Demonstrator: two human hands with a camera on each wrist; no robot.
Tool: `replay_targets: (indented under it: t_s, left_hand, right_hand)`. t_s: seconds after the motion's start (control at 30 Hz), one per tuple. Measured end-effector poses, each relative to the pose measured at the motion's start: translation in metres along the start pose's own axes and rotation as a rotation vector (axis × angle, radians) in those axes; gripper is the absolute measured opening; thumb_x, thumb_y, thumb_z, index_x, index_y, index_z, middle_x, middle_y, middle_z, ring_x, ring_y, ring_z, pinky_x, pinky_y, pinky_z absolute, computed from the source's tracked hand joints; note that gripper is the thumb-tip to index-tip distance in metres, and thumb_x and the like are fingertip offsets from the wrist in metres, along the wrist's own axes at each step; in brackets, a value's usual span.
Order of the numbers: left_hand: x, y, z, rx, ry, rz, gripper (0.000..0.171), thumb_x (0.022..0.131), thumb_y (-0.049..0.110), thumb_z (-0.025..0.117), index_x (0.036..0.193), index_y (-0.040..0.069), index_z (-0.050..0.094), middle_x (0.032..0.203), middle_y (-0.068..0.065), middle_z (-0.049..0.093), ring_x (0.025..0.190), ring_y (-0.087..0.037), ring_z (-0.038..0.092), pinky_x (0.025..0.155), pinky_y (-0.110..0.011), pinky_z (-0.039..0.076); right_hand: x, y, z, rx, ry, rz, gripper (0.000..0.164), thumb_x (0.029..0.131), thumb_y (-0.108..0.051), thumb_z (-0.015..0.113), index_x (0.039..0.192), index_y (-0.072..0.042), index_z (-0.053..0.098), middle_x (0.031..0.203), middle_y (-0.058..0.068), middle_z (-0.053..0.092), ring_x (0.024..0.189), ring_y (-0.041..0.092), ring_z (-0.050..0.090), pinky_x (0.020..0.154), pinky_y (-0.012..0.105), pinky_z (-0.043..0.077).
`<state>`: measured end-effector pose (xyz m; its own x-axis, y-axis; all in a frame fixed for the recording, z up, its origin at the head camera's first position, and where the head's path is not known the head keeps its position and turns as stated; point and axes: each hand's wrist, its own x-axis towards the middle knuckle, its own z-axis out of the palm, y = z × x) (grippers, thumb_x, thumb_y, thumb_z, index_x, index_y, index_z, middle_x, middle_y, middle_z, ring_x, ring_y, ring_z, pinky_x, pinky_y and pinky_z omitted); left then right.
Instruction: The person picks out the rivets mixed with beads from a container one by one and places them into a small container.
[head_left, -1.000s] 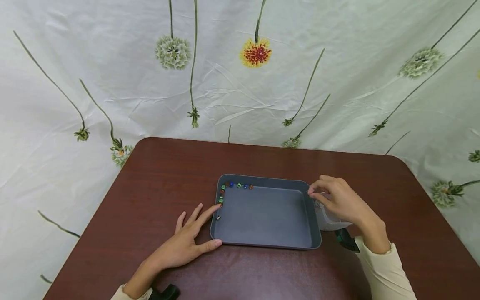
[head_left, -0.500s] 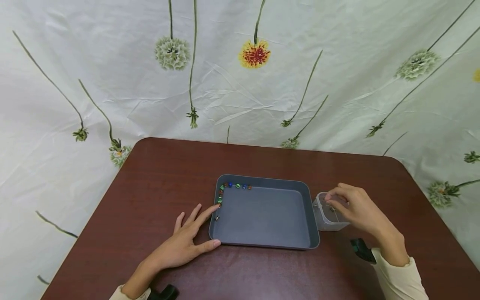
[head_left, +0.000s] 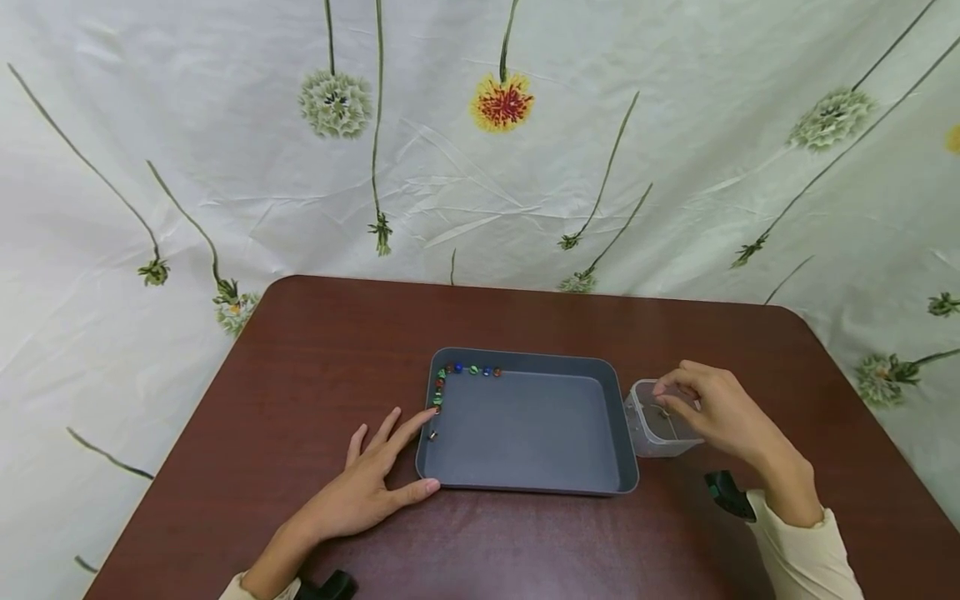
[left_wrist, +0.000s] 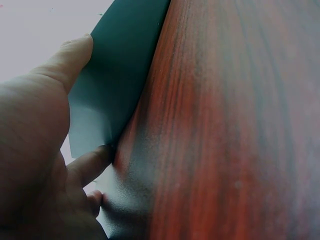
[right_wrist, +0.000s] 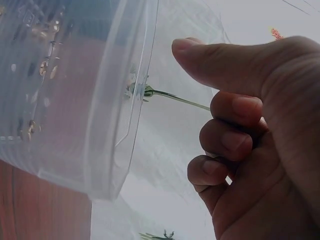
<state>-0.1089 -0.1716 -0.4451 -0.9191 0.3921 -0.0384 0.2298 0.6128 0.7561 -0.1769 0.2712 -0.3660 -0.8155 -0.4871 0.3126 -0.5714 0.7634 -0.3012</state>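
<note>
My left hand [head_left: 363, 492] spreads its fingers at the left side of a dark grey tray [head_left: 532, 437]. Its index fingertip is at the tray's left rim beside a row of coloured marbles [head_left: 439, 383], and the thumb touches the front left corner. That row runs along the left and back walls; a lone marble [head_left: 432, 435] lies nearer the front. Over a clear plastic tub [head_left: 652, 442], my right hand [head_left: 712, 408] hovers with thumb extended and other fingers curled. Nothing shows between its fingertips. Small shiny pieces [right_wrist: 44, 69] show blurred through the tub's wall.
The tub stands against or very near the tray's right side on a reddish-brown wooden table [head_left: 540, 542]. A white cloth [head_left: 450, 150] printed with flowers hangs behind the table.
My right hand has moved from the tray's right rim rightward to above the tub. My left hand stays at the tray's left side. The marbles have kept their places.
</note>
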Motion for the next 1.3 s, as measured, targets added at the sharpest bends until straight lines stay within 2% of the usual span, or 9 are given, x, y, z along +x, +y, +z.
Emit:
replay_targets:
  t_s: [0.5, 0.7, 1.07, 1.3]
  left_hand:
    - [0.000, 0.002, -0.001, -0.004, -0.004, -0.005, 0.079, 0.082, 0.056, 0.062, 0.148, 0.041, 0.020, 0.153, 0.009, 0.028, 0.147, -0.030, 0.004, 0.106, -0.062, -0.010]
    - [0.000, 0.002, -0.001, -0.001, -0.004, -0.008, 0.080, 0.082, 0.055, 0.063, 0.148, 0.041, 0.020, 0.153, 0.009, 0.027, 0.147, -0.030, 0.004, 0.106, -0.062, -0.010]
    - [-0.001, 0.001, -0.001, -0.007, 0.010, 0.003, 0.084, 0.083, 0.054, 0.063, 0.150, 0.035, 0.017, 0.153, 0.006, 0.029, 0.147, -0.030, 0.004, 0.106, -0.062, -0.010]
    - [0.000, 0.000, -0.001, -0.015, 0.005, 0.001, 0.086, 0.082, 0.056, 0.062, 0.150, 0.036, 0.015, 0.152, 0.003, 0.031, 0.147, -0.030, 0.003, 0.106, -0.062, -0.011]
  right_hand:
    - [0.001, 0.000, 0.004, 0.031, -0.010, -0.014, 0.023, 0.072, 0.004, 0.076, 0.084, -0.015, 0.069, 0.069, -0.014, 0.044, 0.063, -0.002, 0.036, 0.055, 0.016, 0.034]
    - [0.003, -0.003, 0.008, 0.038, -0.027, -0.028, 0.022, 0.073, 0.002, 0.076, 0.084, -0.016, 0.069, 0.072, -0.014, 0.048, 0.064, -0.001, 0.038, 0.057, 0.017, 0.037]
    - [0.011, -0.019, 0.018, 0.077, -0.103, -0.036, 0.013, 0.078, -0.004, 0.074, 0.087, -0.014, 0.070, 0.073, -0.013, 0.048, 0.062, 0.002, 0.039, 0.053, 0.016, 0.036]
    - [0.018, -0.031, 0.024, 0.046, -0.125, -0.045, 0.008, 0.081, -0.013, 0.073, 0.088, -0.017, 0.070, 0.072, -0.014, 0.043, 0.062, 0.001, 0.038, 0.054, 0.016, 0.035]
